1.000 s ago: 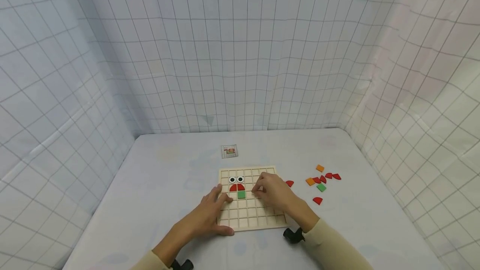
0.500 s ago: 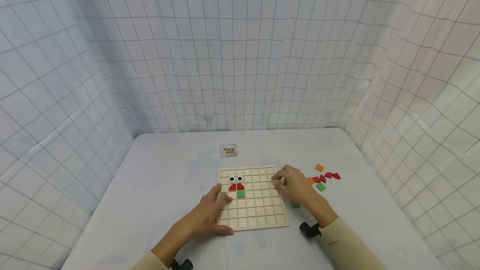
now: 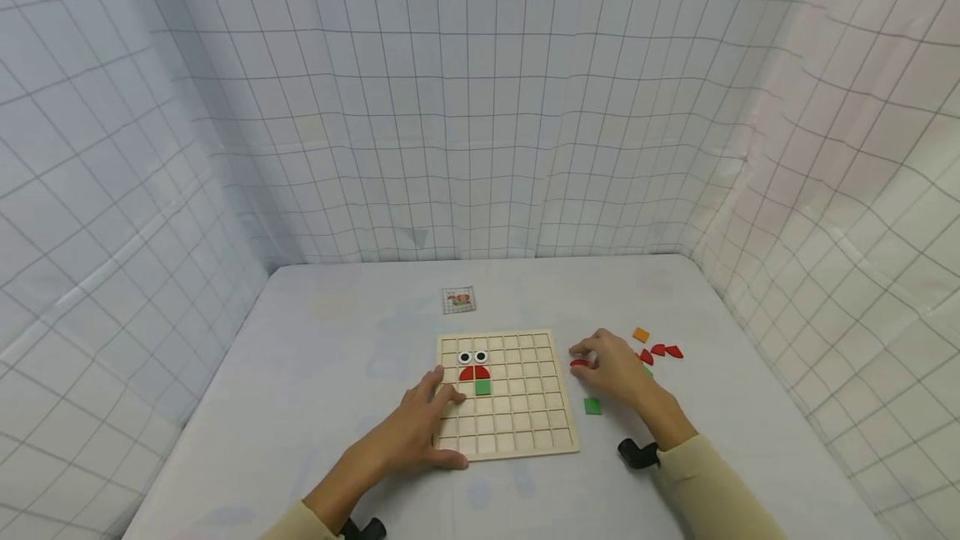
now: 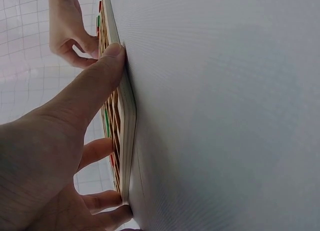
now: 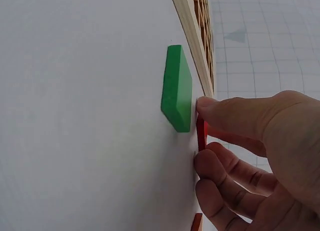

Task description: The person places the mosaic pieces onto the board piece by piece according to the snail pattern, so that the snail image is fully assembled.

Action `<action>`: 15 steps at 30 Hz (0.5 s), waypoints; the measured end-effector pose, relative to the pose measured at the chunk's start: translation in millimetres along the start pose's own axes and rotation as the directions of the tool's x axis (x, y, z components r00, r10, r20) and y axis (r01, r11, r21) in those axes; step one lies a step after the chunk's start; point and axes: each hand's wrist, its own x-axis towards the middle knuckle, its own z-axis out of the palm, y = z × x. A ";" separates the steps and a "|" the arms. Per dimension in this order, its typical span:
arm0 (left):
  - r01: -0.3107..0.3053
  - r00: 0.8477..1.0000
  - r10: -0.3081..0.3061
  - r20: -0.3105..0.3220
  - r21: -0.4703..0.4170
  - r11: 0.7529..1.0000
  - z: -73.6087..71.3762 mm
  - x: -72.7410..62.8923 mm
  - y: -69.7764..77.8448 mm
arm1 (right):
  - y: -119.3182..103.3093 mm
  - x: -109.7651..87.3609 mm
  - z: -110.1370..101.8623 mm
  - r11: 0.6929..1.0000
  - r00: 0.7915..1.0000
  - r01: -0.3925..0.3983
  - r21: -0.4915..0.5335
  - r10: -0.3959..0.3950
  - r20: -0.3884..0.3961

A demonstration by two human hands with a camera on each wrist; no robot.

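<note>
A pale wooden grid board (image 3: 525, 440) lies on the table. Two eye tiles (image 3: 472, 357), two red quarter-circle tiles (image 3: 474, 372) and a green square tile (image 3: 482, 387) sit in its cells. My left hand (image 3: 420, 427) rests spread over the board's front left corner, thumb at the near edge (image 4: 127, 121). To the board's right, my right hand (image 3: 615, 369) pinches another red quarter-circle tile (image 5: 201, 132) at the table surface, between thumb and fingers. A loose green square tile (image 5: 176, 88) lies beside that hand, near the board's edge.
An orange tile (image 3: 641, 335) and several red tiles (image 3: 658, 349) lie beyond my right hand, which partly covers some pieces. A small picture card (image 3: 458, 300) lies behind the board. White gridded cloth walls (image 3: 480, 148) surround the table at the back and sides.
My right hand has moved right, off the board, to the red quarter-circle tile beside it. The loose green square tile has come into sight. My left hand has stayed in place.
</note>
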 end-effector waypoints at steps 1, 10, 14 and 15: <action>0.002 1.000 -0.002 0.000 0.000 1.000 0.1 0.0 0.0 | 1.7 -0.1 -0.3 1.000 1.000 0.002 0.006 -0.002 0.003; -0.004 1.000 0.004 -0.004 0.010 1.000 0.3 0.5 -0.4 | 9.2 0.5 -1.9 0.998 0.999 0.053 0.038 -0.052 -0.017; -0.001 1.000 0.001 0.000 0.012 1.000 0.9 0.6 -0.4 | 9.3 0.4 -2.4 0.995 0.998 0.059 0.077 -0.058 -0.011; 0.001 1.000 -0.001 0.001 0.010 1.000 0.7 0.5 0.0 | 9.2 0.5 -2.4 0.994 0.998 0.058 0.089 -0.057 -0.010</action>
